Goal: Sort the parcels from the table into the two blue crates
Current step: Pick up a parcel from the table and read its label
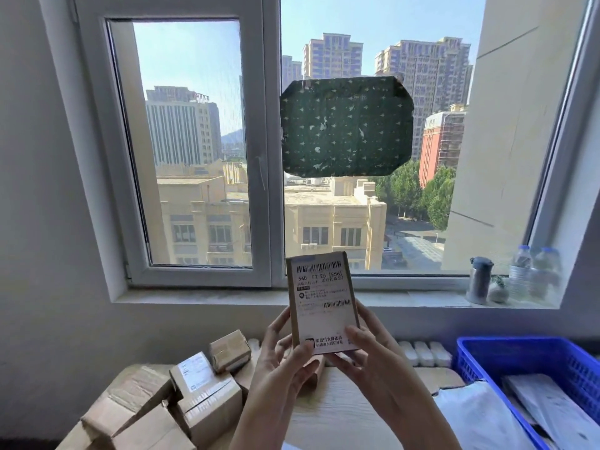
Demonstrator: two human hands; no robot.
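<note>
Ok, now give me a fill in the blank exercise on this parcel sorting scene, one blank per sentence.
The parcel held up by the left hand and right hand carries a white ____ with barcodes.
The crate at the right is coloured ____.
The pile of cardboard boxes lies to the ____ of the hands.
The metal flask stands on the ____.
Missing words: label; blue; left; windowsill.
</note>
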